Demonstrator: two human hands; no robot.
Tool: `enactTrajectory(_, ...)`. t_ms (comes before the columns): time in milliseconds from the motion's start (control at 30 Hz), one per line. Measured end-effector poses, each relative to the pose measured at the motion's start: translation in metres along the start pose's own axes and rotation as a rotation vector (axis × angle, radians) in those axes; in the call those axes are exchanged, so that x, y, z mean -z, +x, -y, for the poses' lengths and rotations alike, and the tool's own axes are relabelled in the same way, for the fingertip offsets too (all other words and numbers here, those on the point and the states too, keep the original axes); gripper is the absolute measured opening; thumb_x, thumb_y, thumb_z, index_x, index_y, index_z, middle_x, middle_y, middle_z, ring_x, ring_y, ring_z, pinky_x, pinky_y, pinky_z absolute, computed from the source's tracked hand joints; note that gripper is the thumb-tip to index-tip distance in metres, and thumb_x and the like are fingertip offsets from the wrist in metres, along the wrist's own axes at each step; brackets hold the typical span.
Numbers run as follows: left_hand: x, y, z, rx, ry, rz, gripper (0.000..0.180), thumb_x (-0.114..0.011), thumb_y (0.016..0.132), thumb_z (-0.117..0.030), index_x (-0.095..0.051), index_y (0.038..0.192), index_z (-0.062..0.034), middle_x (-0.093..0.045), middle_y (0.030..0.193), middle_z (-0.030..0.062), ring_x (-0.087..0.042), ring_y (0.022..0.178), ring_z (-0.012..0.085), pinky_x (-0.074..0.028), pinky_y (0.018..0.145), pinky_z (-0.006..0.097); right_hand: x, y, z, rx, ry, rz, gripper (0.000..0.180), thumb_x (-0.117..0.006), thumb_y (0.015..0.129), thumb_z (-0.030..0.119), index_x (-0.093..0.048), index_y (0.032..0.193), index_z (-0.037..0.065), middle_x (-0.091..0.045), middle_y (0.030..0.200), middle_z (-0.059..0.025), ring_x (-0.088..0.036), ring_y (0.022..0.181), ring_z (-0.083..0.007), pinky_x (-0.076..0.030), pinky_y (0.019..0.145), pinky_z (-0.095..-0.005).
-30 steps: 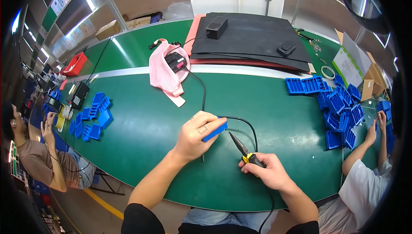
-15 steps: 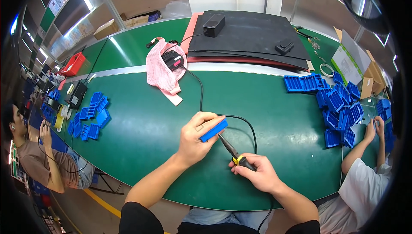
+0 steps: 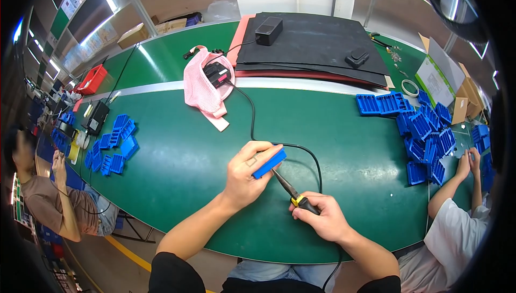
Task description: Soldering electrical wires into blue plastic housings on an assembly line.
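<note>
My left hand (image 3: pixel 246 170) is closed round a blue plastic tray (image 3: pixel 270 163), held on edge above the table so that its long narrow side shows. My right hand (image 3: pixel 321 216) grips needle-nose pliers (image 3: pixel 291 189) by their black and yellow handles. The long dark jaws slant up and left, and their tips reach the lower edge of the blue tray. Whether the jaws hold anything there is too small to tell. A black cable (image 3: pixel 313 156) curves across the green table (image 3: pixel 215 142) just behind both hands.
Blue plastic trays (image 3: pixel 422 126) lie heaped at the right, with a smaller group (image 3: pixel 119 137) at the left. A pink mesh bag (image 3: pixel 203 86) and stacked black sheets (image 3: pixel 317 46) are at the back. One person (image 3: pixel 70 204) sits at the left; another person's arms (image 3: pixel 454 180) rest at the right.
My hands, the blue tray and the pliers stay almost in place, with only a slight shift of the tray and the jaw tips. The person at the left has raised a hand.
</note>
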State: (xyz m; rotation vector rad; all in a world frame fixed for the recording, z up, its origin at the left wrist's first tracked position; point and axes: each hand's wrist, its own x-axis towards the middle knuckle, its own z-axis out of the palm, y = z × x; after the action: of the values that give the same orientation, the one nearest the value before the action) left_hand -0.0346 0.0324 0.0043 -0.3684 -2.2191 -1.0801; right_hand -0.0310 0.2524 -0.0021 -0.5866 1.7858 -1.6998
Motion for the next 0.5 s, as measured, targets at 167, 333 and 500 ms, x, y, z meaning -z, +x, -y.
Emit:
enactTrajectory(167, -0.0001, 0.0008, -0.0007, -0.003, 0.007, -0.010, 0.040, -0.075, 0.070, 0.006, -0.070, 0.109, -0.0036, -0.064, 0.097, 0.0103, -0.064, 0.080, 0.0222, -0.052, 0.068, 0.031, -0.0025, 0.0008, 0.0004, -0.001, 0.011, -0.025, 0.015, -0.064, 0.089, 0.012, -0.066, 0.087, -0.003, -0.061, 0.085, -0.0038, -0.053, 0.072, -0.0083, -0.042, 0.065, -0.0244)
enactTrajectory(333, -0.0008, 0.0006, 0.0001, -0.024, 0.030, -0.024, 0.038, -0.074, 0.071, 0.007, -0.069, 0.107, -0.0013, -0.063, 0.095, 0.0106, -0.064, 0.075, 0.0196, -0.051, 0.065, 0.028, -0.0027, 0.0012, 0.0010, 0.000, 0.008, -0.033, 0.016, -0.064, 0.088, 0.012, -0.065, 0.084, -0.003, -0.060, 0.084, -0.0038, -0.051, 0.070, -0.0082, -0.041, 0.063, -0.0248)
enactTrajectory(500, -0.0019, 0.0002, -0.0022, -0.028, 0.081, -0.030, 0.039, -0.075, 0.071, 0.007, -0.069, 0.108, -0.0020, -0.063, 0.095, 0.0100, -0.064, 0.074, 0.0198, -0.051, 0.064, 0.028, -0.0018, 0.0004, -0.0005, 0.008, -0.018, -0.036, 0.016, -0.065, 0.088, 0.012, -0.065, 0.083, -0.003, -0.060, 0.083, -0.0038, -0.051, 0.068, -0.0085, -0.040, 0.062, -0.0251)
